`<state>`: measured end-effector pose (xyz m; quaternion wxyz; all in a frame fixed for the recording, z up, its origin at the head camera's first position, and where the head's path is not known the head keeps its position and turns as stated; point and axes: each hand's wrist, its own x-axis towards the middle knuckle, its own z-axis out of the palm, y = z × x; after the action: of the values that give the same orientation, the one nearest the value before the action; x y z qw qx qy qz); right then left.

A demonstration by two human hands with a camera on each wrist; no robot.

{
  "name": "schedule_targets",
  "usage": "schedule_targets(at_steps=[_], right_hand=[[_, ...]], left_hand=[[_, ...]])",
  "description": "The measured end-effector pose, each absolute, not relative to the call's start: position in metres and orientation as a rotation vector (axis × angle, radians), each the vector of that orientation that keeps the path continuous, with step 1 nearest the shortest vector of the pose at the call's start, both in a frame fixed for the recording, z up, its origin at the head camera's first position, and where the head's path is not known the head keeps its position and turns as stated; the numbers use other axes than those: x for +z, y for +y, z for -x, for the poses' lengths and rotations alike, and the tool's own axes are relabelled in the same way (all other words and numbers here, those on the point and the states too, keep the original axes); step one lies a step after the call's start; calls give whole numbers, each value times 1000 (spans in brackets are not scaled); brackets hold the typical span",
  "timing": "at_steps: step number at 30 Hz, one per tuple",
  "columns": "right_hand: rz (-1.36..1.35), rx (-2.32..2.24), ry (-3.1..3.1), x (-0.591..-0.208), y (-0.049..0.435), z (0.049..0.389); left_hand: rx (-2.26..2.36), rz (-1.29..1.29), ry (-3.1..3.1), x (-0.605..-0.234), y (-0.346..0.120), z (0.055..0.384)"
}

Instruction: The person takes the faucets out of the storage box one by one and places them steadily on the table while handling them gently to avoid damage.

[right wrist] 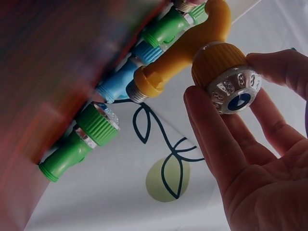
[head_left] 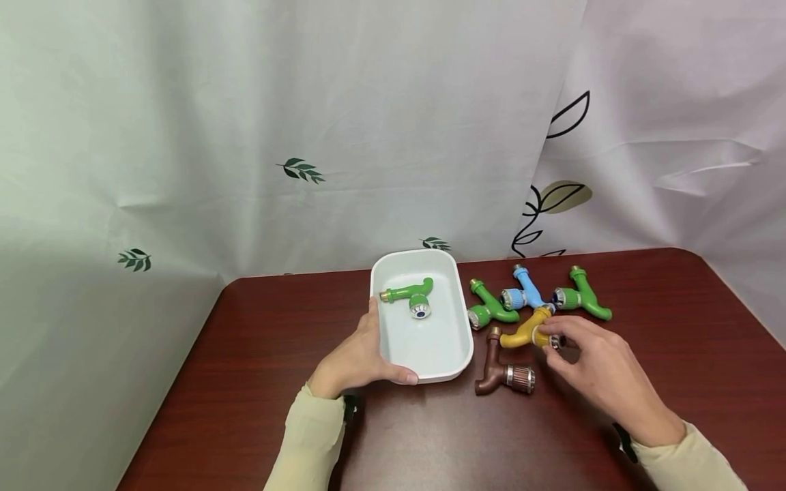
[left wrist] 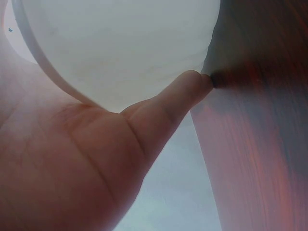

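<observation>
At the near left corner of a white tray (head_left: 430, 351), my left hand (head_left: 355, 358) rests with its fingers along the left side and the thumb at the front edge. The left wrist view shows the straight thumb (left wrist: 163, 108) against the tray's outer wall. One green tap (head_left: 405, 293) lies inside. My right hand (head_left: 598, 361) pinches the ribbed, silver-ended knob of a yellow tap (head_left: 520, 337) between thumb and fingers. In the right wrist view the yellow tap (right wrist: 178, 53) shows its threaded inlet, and the knob's blue-centred cap faces the palm.
Right of the tray lie a green tap (head_left: 491, 307), a light blue tap (head_left: 529, 290), another green tap (head_left: 586, 296) and a brown tap (head_left: 493, 368). They stand close around the yellow one. A patterned white curtain (head_left: 368, 136) hangs behind the dark red table (head_left: 258, 382).
</observation>
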<state>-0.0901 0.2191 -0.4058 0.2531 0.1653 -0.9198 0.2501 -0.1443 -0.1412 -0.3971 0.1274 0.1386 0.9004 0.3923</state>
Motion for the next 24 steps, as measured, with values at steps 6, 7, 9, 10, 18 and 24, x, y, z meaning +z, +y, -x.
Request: schedule_targets(at_steps=[6, 7, 9, 10, 18, 24], right_hand=[[-442, 681, -2532, -407, 218, 90], [-440, 681, -2540, -408, 218, 90], [-438, 683, -2556, -408, 217, 90], [-436, 685, -2565, -408, 217, 90], [-440, 666, -2598, -409, 217, 90], [-452, 657, -2611, -410, 217, 90]], left_hand=[[1143, -403, 2619, -396, -141, 144], [1145, -404, 2617, -396, -141, 144], [1147, -405, 2616, -396, -141, 144], [1150, -407, 2616, -397, -141, 144], [1155, -412, 2617, -397, -141, 144], [1159, -430, 2622, -398, -141, 145]])
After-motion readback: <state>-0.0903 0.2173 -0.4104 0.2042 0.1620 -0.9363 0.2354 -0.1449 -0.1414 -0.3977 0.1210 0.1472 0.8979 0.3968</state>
